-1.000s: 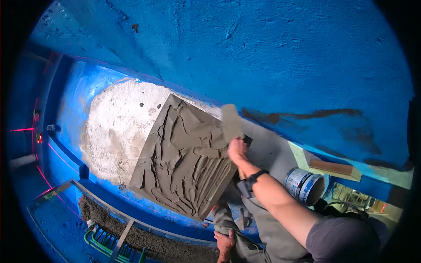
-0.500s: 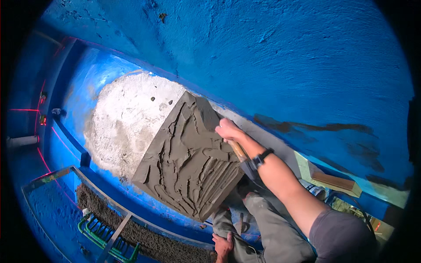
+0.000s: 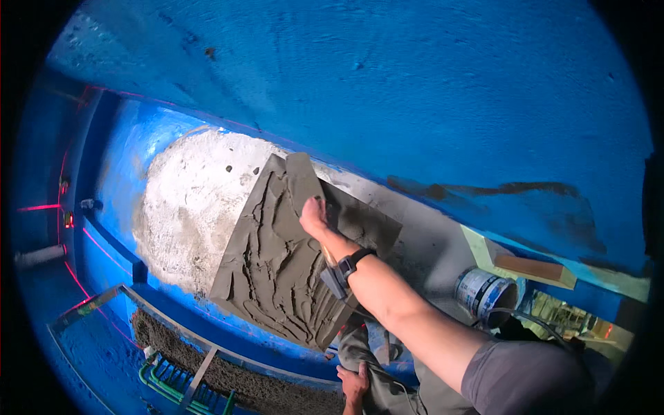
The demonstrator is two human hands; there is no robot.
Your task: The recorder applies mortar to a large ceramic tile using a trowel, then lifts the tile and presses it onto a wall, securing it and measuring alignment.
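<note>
My right hand (image 3: 315, 216) is closed around the wooden handle of a flat steel trowel (image 3: 301, 174). Its long blade reaches past the hand at both ends and lies over the far part of a large square slab (image 3: 377, 225). Thick grey mortar (image 3: 266, 256) in rough ridges covers the slab's left and near parts, while the strip to the right of the trowel looks smooth and thinly coated. Down at the lower edge my left hand (image 3: 354, 384) rests on my trouser leg, fingers spread and holding nothing; part of it is cut off.
Whitish rough floor (image 3: 187, 200) extends left of the slab, along a blue wall (image 3: 415, 90). A bucket (image 3: 484, 294) lies at right beside a wooden block (image 3: 529, 268). At lower left, green pipes (image 3: 176, 387) and a gravelly strip (image 3: 242, 380) sit behind a metal frame.
My right hand and the trowel have swept left across the slab, leaving a smoother strip on its right side. My left hand stays on my leg. More of the bucket shows.
</note>
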